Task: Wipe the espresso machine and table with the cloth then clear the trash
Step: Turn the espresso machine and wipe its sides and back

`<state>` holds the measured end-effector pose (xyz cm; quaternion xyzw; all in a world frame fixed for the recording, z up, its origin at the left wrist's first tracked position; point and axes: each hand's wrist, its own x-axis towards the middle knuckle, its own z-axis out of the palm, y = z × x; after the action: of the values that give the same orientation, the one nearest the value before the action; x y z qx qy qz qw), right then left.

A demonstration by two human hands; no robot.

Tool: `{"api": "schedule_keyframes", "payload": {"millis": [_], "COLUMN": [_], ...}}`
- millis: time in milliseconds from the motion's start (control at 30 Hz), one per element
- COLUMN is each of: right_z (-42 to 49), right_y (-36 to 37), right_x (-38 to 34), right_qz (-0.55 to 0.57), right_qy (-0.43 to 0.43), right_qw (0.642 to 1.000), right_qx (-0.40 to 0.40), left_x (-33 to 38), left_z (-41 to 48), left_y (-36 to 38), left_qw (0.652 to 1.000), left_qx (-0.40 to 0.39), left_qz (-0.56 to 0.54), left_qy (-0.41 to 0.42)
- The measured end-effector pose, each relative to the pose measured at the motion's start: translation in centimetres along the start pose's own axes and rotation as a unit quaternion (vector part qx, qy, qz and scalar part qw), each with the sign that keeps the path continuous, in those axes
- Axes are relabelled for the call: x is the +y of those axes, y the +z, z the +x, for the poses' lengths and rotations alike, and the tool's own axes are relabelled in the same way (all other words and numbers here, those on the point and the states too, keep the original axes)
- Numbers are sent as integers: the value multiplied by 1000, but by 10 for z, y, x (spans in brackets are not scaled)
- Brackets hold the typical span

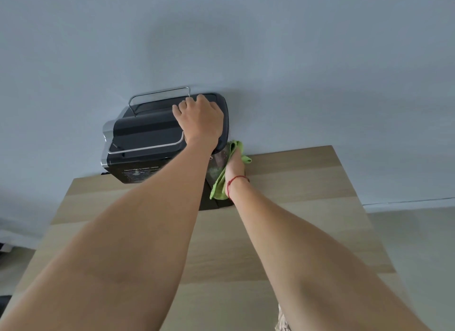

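A black espresso machine with chrome rails stands at the far edge of the light wooden table, against the wall. My left hand lies on the machine's top, its fingers curled over the back right edge. My right hand, with a red string on the wrist, presses a green cloth against the machine's right side; its fingers are hidden behind the cloth and the machine. No trash is in view.
A pale grey wall rises right behind the machine. The table's right edge drops to a light floor. Dark objects sit at the far left edge, low down. A bit of woven fabric shows at the bottom.
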<state>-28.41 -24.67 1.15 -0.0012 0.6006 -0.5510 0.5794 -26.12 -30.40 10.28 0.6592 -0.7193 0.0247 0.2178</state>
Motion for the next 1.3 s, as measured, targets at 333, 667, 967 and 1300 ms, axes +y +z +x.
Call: {"api": "schedule_keyframes", "payload": {"millis": [333, 667, 967, 1300], "right_z": [-31, -6, -25, 39], "right_y": [7, 14, 11, -3], "right_x": [-44, 17, -58, -22], "right_qz": [32, 118, 43, -77], "right_qy": [-98, -11, -91, -29], "right_qw": [994, 988, 994, 996], "right_qx": [-26, 102, -31, -45], "left_x": [0, 0, 1, 3], "left_z": [-3, -1, -5, -2], "left_y": [1, -1, -1, -2], "left_qw": [1000, 1000, 1000, 1000], "left_qx": [12, 0, -1, -8], "left_qz": [0, 3, -4, 6], "left_qy": [10, 7, 6, -10]}}
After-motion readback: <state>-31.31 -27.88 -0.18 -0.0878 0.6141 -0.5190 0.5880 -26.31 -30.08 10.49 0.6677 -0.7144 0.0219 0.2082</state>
